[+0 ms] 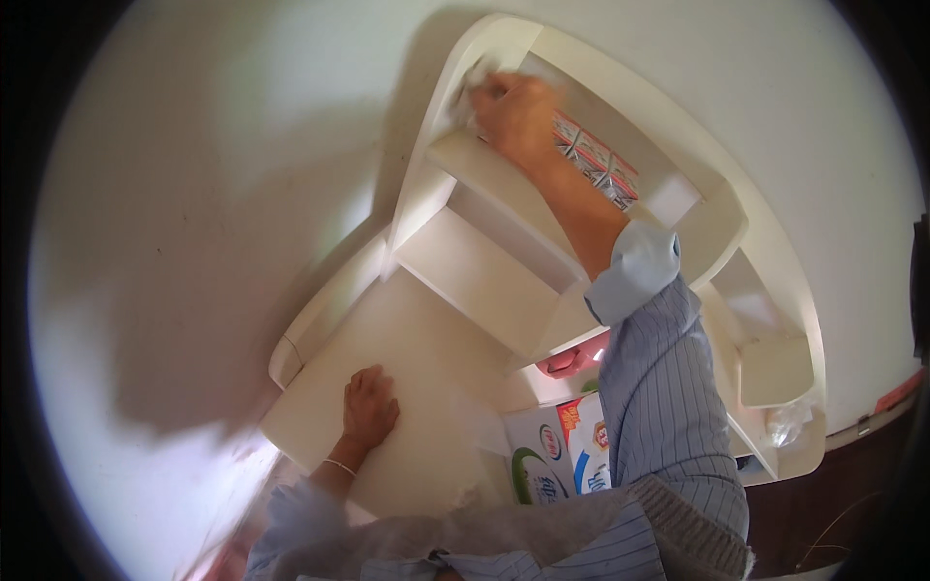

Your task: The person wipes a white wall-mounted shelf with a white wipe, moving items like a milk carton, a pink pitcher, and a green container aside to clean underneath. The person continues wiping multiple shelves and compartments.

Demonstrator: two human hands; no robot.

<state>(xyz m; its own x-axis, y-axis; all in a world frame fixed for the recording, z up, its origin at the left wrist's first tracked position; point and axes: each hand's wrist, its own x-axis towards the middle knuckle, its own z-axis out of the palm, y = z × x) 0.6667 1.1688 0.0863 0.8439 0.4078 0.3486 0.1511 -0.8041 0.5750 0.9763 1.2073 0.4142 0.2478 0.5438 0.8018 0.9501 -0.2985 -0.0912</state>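
My right hand (514, 112) is raised to the top compartment of a white shelf unit (501, 40), at its left side panel. Its fingers are closed on a pale, crumpled cloth-like thing (478, 76); motion blur hides its exact kind. Behind that wrist, packs with red and silver printing (599, 163) stand in the same compartment. Lower down, my left hand (369, 408) rests on the white desktop (429, 348), knuckles up and fingers bent. Whatever is under its palm is hidden.
A printed milk carton box (556, 450) stands on the desk by my right sleeve. Behind it, under the lowest shelf, lies a shiny pink object (570, 362). Side shelves (776, 370) curve off to the right, with a clear plastic bag (788, 425) near their end. A wall (218, 218) borders the left.
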